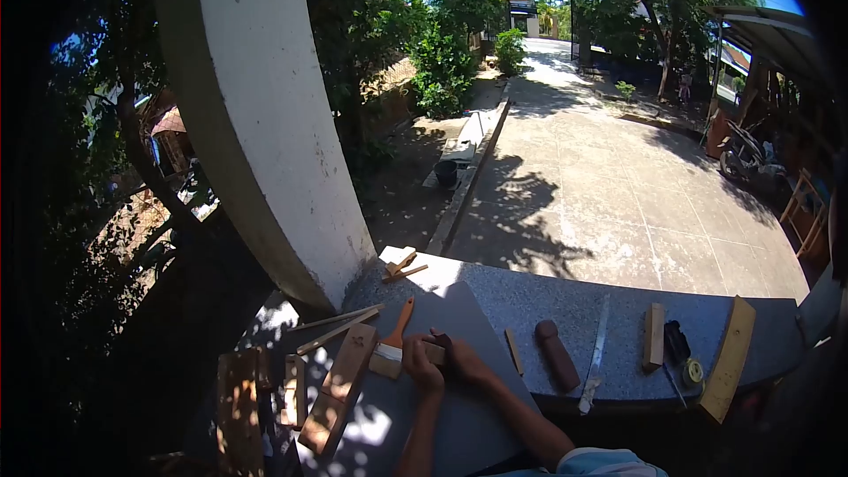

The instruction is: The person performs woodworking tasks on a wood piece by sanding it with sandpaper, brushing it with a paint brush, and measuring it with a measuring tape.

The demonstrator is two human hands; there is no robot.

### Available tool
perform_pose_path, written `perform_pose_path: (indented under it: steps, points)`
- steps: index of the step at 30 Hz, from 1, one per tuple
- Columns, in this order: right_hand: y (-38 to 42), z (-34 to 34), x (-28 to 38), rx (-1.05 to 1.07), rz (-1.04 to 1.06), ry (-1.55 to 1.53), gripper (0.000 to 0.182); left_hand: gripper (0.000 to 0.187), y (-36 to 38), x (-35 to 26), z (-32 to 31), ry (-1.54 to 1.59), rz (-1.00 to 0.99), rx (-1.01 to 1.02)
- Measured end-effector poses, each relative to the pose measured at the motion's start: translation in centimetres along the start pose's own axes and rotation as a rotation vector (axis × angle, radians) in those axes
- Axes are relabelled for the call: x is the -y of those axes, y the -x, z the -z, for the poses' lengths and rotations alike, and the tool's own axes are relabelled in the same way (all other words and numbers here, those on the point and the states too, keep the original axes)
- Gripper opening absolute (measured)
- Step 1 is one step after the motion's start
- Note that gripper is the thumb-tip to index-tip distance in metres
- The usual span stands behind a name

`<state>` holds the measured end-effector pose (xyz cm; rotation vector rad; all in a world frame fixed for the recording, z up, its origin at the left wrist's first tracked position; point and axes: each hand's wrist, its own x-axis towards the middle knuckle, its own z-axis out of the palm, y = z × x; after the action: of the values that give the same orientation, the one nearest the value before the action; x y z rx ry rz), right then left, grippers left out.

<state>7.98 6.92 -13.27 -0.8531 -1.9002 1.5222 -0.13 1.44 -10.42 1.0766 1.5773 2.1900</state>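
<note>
My left hand [424, 369] is closed around a small wooden block [434, 353] above the grey board. Close against it, my right hand [470, 362] is closed too, with a dark reddish-brown piece [440, 336] at its fingertips by the block's upper edge; its kind cannot be made out. Just left of my hands lies a paintbrush [404, 319] with an orange handle and pale bristles, beside another short wooden block [384, 366]. A long wooden block [339, 389] rests further left, marked with a line across it.
Thin wooden strips [340, 329] and dark wood pieces [238, 411] lie at the left. Along the speckled stone counter [495, 287] are a brown rounded wooden tool [556, 355], a metal ruler [601, 340], a wood block [654, 336], a tape roll [692, 373] and a curved board [730, 358]. A white pillar [274, 106] rises at left.
</note>
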Motion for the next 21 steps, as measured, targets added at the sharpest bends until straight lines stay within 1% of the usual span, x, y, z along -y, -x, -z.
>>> perform_pose_path:
  steps: [2,3,5,8,9,11,12,13,15,16,17,18,19,20,21]
  points:
    - [0.5,-0.5,0.7,0.034,0.034,-0.052,0.052,0.029,1.0,0.3,0.5,0.183,0.147,-0.012]
    - [1.2,-1.1,1.0,-0.004,0.169,-0.039,0.052,0.026,1.6,0.4,0.5,0.106,0.156,-0.037]
    - [2.1,-1.7,5.6,-0.084,0.466,-0.008,0.053,0.019,1.4,-0.3,-0.4,-0.038,0.151,-0.087]
    - [1.4,-1.2,5.0,-0.027,0.387,-0.047,0.053,0.017,1.8,1.0,0.1,-0.124,-0.053,-0.052]
    - [0.8,-0.7,3.7,0.051,0.222,-0.119,0.052,0.018,1.9,-0.1,0.0,0.098,0.021,-0.033]
    - [-0.2,0.6,1.0,0.206,-0.107,-0.249,0.052,0.018,2.0,0.0,0.0,0.08,-0.001,-0.001]
    - [0.9,0.3,1.5,0.17,0.036,-0.177,0.053,0.019,1.9,0.2,-0.1,0.072,-0.018,0.014]
    - [2.1,-0.2,3.4,0.134,0.195,-0.098,0.053,0.018,2.1,1.0,0.3,0.114,0.021,-0.001]
    - [3.2,-0.6,7.0,0.099,0.496,0.033,0.055,0.016,1.5,0.0,-0.7,0.126,0.062,-0.078]
    - [2.5,-0.5,5.9,0.105,0.374,-0.012,0.055,0.016,1.9,-0.3,-0.7,0.123,0.1,-0.116]
    - [1.5,-0.5,3.8,0.112,0.242,-0.059,0.056,0.016,2.0,0.9,0.5,0.075,0.112,-0.053]
    - [1.3,-0.4,3.2,0.12,0.105,-0.108,0.056,0.016,2.2,1.0,0.7,0.066,0.063,-0.016]
    - [1.0,0.6,2.7,0.203,-0.103,-0.089,0.054,0.015,2.2,1.1,0.8,0.056,0.009,0.021]
    - [1.5,0.2,2.3,0.172,-0.009,-0.102,0.055,0.015,2.0,1.1,0.9,0.046,-0.051,0.059]
    - [2.2,-0.3,3.2,0.142,0.095,-0.114,0.056,0.016,1.9,0.3,0.7,-0.094,-0.147,0.053]
